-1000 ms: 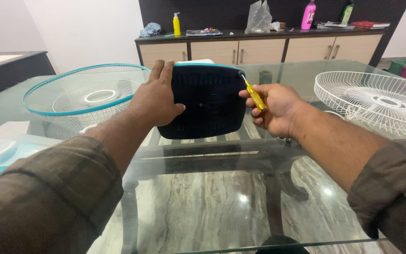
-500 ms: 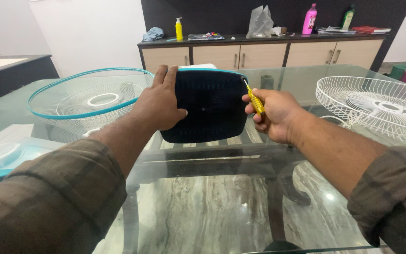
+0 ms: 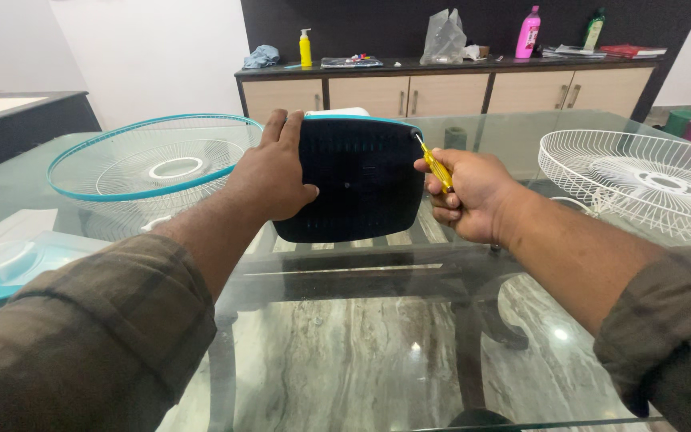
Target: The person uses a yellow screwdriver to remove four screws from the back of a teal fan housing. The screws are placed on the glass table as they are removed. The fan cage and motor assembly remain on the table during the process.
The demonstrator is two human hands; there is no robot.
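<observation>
A dark blue fan base with a teal rim stands tilted up on the glass table, its ribbed underside facing me. My left hand lies flat against its left side and grips the left edge. My right hand is closed around a small yellow screwdriver. The tip of the screwdriver touches the upper right corner of the base.
A white wire fan guard with a teal ring lies at the left, another white guard at the right. Clear fan blades rest at the left edge. A sideboard with bottles stands behind.
The view has shifted slightly. Both hands, the base and the screwdriver have stayed in nearly the same place, with the tip still at the upper right corner.
</observation>
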